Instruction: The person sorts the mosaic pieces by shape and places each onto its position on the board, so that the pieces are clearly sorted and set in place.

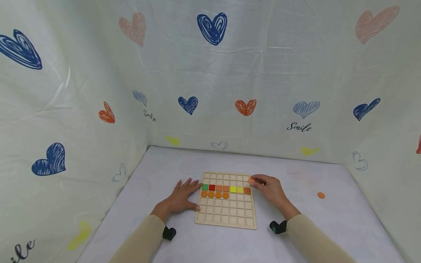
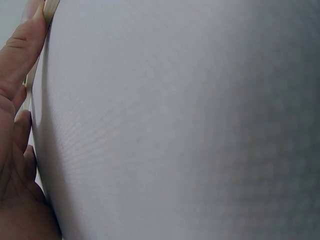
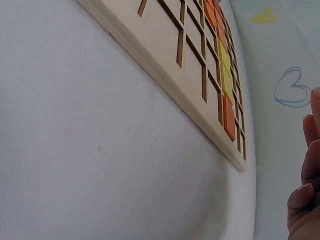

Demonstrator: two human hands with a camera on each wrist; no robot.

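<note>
A wooden grid board point(image 1: 233, 212) lies flat on the table. One row across it holds coloured square tiles point(image 1: 212, 187): green, red, orange and yellow. Just below that row, at its left part, sit several orange discs point(image 1: 218, 195). My left hand point(image 1: 180, 197) has its fingers spread at the board's left edge; in the left wrist view the thumb point(image 2: 22, 52) touches that edge. Near the board's upper right edge, my right hand point(image 1: 271, 188) pinches an orange disc point(image 1: 251, 180) between thumb and fingertips. That disc is outside the right wrist view, where only some fingers point(image 3: 312, 160) show.
Another orange disc point(image 1: 321, 195) lies alone on the white table point(image 1: 296, 241), to the right of the right hand. A pale curtain point(image 1: 210, 80) printed with hearts rises behind the table and along its sides. Each wrist wears a black band.
</note>
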